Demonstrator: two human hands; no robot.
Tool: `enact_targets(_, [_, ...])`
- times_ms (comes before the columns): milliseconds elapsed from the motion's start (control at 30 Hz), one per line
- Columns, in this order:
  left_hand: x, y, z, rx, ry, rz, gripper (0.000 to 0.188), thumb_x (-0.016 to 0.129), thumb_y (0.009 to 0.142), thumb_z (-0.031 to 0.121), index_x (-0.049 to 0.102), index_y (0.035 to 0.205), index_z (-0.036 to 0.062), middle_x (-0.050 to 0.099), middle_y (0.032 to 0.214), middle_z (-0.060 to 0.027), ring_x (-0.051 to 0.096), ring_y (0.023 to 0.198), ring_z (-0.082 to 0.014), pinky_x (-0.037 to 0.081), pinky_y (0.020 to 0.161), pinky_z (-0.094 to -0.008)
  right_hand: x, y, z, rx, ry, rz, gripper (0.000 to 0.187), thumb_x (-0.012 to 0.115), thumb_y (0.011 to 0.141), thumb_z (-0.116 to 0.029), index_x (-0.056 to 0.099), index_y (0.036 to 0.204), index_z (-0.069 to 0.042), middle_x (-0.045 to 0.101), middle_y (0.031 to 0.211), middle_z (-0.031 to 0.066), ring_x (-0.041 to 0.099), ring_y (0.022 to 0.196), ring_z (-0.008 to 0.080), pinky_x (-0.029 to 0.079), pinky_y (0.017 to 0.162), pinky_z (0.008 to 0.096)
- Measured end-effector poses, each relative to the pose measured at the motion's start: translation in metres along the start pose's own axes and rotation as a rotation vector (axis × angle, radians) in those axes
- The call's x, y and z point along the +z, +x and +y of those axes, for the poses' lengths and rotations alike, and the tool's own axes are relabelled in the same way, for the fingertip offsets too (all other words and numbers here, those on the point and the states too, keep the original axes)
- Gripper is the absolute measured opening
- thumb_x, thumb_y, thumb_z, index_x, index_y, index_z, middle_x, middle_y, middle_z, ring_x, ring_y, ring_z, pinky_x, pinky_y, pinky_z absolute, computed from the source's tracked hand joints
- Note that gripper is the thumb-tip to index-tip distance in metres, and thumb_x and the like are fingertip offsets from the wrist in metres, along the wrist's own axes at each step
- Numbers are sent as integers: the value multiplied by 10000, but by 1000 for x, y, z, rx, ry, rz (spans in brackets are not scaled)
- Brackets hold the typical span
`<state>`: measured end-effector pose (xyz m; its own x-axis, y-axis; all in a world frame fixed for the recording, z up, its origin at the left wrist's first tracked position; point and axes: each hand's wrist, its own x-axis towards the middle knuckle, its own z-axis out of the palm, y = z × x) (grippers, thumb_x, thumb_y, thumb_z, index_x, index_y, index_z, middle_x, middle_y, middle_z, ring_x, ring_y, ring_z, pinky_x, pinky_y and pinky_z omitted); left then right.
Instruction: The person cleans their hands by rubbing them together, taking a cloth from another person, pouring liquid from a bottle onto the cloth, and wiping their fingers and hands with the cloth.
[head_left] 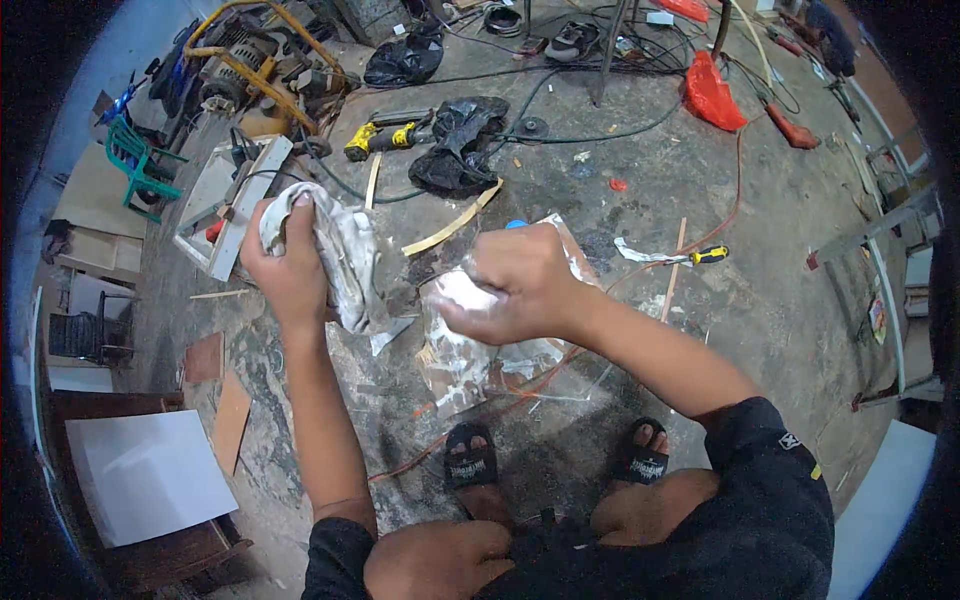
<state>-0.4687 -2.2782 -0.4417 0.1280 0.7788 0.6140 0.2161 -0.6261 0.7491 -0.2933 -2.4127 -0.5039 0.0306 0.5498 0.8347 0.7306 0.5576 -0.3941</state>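
My left hand [290, 255] is closed round a crumpled, white-smeared bundle [350, 260], a rag or a soft bag, held up above the floor. My right hand [530, 285] is curled into a fist, with white paste showing by its thumb; whether it grips a lump or a tool is hidden. Just below it, a piece of cardboard [452, 385] streaked with white paste lies between my feet and the fist. A bit of blue [516, 224] peeks out behind my right knuckles. Under the bundle shows a pale flat blade-like piece [392, 334].
A tool with a yellow-and-black handle [710, 255] lies to the right near a wood strip [675, 270]. Ahead are a yellow-and-black power tool [385, 135], a black plastic bag [460, 145], a red bag [712, 92] and cables. A white board [150, 475] leans at left.
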Motion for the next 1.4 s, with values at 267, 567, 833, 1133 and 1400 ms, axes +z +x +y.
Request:
enact_targets(267, [0, -11, 32, 32, -123, -99, 131, 645, 853, 121, 600, 834, -1, 572, 745, 15, 488, 689, -62, 395, 636, -213, 2, -6, 2, -316, -55, -163, 298, 717, 712, -356, 633, 850, -106, 558, 920, 78, 565, 830, 279, 459, 690, 391])
enact_targets(567, [-6, -18, -8, -74, 43, -177, 144, 651, 843, 129, 607, 838, -8, 577, 748, 6, 489, 682, -65, 398, 624, -226, 14, -29, 77, 332, -432, -415, 387, 626, 810, -397, 622, 977, -47, 594, 967, 164, 604, 916, 341, 496, 741, 453])
enact_targets(833, [-19, -31, -18, -158, 70, -149, 162, 660, 834, 143, 610, 840, -11, 583, 768, 5, 501, 703, -74, 408, 651, -236, 38, -34, 94, 532, -580, -683, 374, 605, 822, -398, 610, 906, -34, 645, 758, 198, 661, 726, 350, 525, 624, 465])
enact_targets(1133, [-28, -29, -21, -283, -53, -98, 143, 646, 846, 138, 617, 839, -2, 579, 766, 10, 487, 706, -67, 394, 649, -225, -21, -77, 168, 1081, -58, -91, 392, 487, 912, -345, 609, 728, -21, 615, 629, 145, 573, 485, 256, 456, 470, 419])
enact_targets(1400, [-14, -32, -15, -286, -61, -124, 159, 641, 848, 155, 600, 821, 3, 555, 771, 8, 474, 723, -77, 388, 670, -230, -13, -52, 111, 1309, 1462, 347, 410, 327, 961, -355, 453, 646, -125, 322, 471, -28, 263, 342, 97, 192, 334, 268])
